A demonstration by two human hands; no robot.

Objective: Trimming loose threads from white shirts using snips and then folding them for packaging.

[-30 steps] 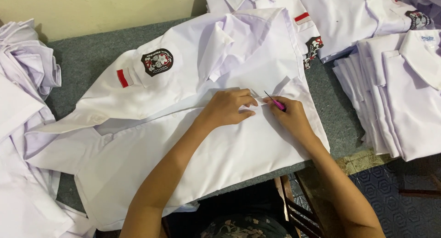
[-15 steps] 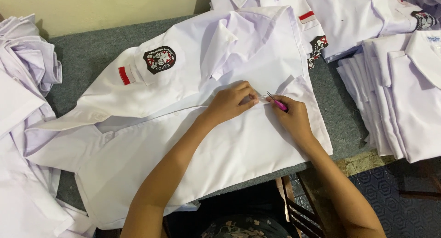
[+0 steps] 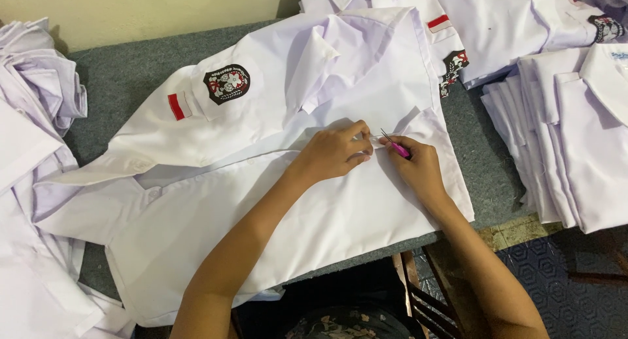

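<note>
A white uniform shirt (image 3: 281, 202) lies spread across the grey table (image 3: 124, 84), a dark round badge (image 3: 226, 84) and a small red stripe patch on its sleeve. My left hand (image 3: 335, 152) pinches the shirt's front edge near the middle. Just to its right, my right hand (image 3: 418, 169) holds a small pink-handled thread snip (image 3: 396, 147), its metal tip pointing at the pinched cloth. The two hands nearly touch.
A stack of folded white shirts (image 3: 575, 130) sits at the right. More white shirts (image 3: 504, 18) lie at the back right, and a crumpled heap of shirts (image 3: 33, 117) at the left. Past the table's near edge is a wooden chair frame (image 3: 418, 300) and blue patterned floor.
Both hands have stayed at the same spot on the shirt's front edge, with only small finger movements. The shirt has not shifted.
</note>
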